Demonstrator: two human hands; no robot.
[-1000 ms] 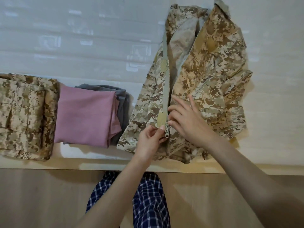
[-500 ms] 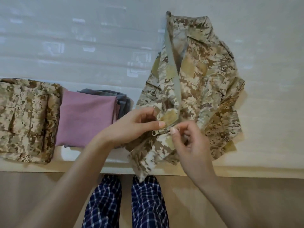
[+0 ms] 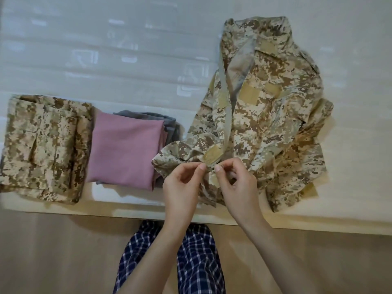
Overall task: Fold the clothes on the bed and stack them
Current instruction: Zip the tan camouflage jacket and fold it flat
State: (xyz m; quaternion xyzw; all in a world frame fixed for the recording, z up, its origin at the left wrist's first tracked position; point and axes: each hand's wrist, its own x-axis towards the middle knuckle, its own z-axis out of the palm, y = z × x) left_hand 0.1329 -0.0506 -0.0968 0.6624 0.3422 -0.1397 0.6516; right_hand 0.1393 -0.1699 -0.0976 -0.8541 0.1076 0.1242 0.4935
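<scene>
Now both hands meet at the lower end of the jacket's (image 3: 275, 115) zip (image 3: 224, 115), close to the near edge of the bed (image 3: 106, 49). The left hand (image 3: 182, 185) pinches the zip's end on the flap nearer the pile between thumb and forefinger, its other fingers loosely curled. The right hand (image 3: 235, 183) pinches the opposite zip end the same way, thumb tip up, fingers bent under. The two thumb tips sit just beside each other; whether the zip ends are joined I cannot tell.

The jacket lies on the right part of the bed, collar away from the person, front open, the zip tape running up its middle. Its hem is bunched and raised at the hands, and one corner reaches the edge of the pile beside it.

That pile is a folded pink cloth (image 3: 125, 149) on a grey cloth (image 3: 161, 120). Touching it on the far left lies a folded camouflage piece (image 3: 42, 149). Below the bed's edge show plaid trousers (image 3: 197, 262) and a wooden floor (image 3: 53, 251).
</scene>
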